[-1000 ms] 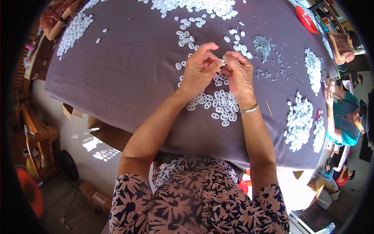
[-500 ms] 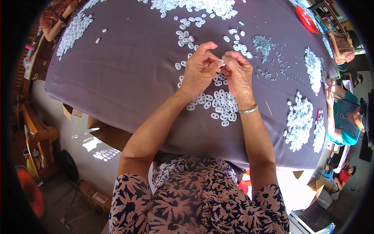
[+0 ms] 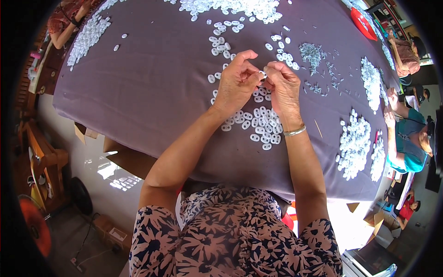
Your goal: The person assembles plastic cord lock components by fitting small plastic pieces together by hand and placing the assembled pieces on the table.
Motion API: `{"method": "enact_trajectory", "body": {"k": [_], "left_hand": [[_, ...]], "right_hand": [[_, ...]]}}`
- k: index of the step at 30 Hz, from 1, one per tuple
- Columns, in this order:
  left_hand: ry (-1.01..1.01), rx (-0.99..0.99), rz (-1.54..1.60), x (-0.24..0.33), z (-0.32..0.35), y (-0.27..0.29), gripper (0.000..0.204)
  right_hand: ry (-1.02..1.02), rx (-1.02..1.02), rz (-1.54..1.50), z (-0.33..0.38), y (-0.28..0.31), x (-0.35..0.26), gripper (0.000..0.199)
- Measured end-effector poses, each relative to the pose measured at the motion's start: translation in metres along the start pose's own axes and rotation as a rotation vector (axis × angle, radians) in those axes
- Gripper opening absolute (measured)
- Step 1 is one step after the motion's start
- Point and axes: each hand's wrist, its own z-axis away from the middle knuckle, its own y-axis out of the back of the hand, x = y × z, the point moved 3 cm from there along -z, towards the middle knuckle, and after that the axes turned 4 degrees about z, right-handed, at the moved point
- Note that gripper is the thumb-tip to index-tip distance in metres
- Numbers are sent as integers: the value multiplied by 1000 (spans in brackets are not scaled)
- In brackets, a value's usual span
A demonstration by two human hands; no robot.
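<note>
Over the middle of the table, my left hand (image 3: 236, 87) and my right hand (image 3: 284, 88) meet at the fingertips. Thumb and forefinger of each pinch a small white plastic piece (image 3: 262, 75), mostly hidden by the fingers. My left forefinger is raised and bent above it. Loose white oval pieces with two holes (image 3: 265, 124) lie below and between my hands. More of these ovals (image 3: 220, 45) lie beyond my left hand, and a few others (image 3: 285, 57) lie just past my right hand. Small metal screws or pins (image 3: 313, 55) are heaped to the right of that hand.
A grey-brown cloth covers the table (image 3: 138, 87). Heaps of white pieces lie at the far edge (image 3: 235, 8), far left (image 3: 88, 40) and right (image 3: 354, 145). A thin stick (image 3: 318, 128) lies near my right wrist. A red tray (image 3: 363, 23) and a person in teal (image 3: 408, 138) are at right.
My hands stay almost still, pinching the same white piece. At the right, the hands of the person in teal have shifted slightly.
</note>
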Motion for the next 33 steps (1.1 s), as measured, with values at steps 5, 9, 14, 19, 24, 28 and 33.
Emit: {"method": "enact_trajectory", "body": {"k": [5,9,14,19,24,28,33], "left_hand": [[-16,23,20,-4,2,-1,37],[-12,75,71,-2,4,-5,40],[-96,104,103,-6,2,-3,37],[-105,91,119,-6,1,0,30],[-137,36,-38,-6,-3,2,37],[-138,41,19,-5,-1,-1,42],[-127,64,-6,-4,0,4,43]], "right_hand": [[52,21,22,3,-4,0,4],[67,56,73,2,-3,2,4],[47,34,-18,7,-15,-2,4],[50,5,-11,3,-13,2,2],[67,-15,102,4,-9,-9,2],[109,44,71,-3,17,-21,5],[25,-3,310,-5,50,-52,5]]}}
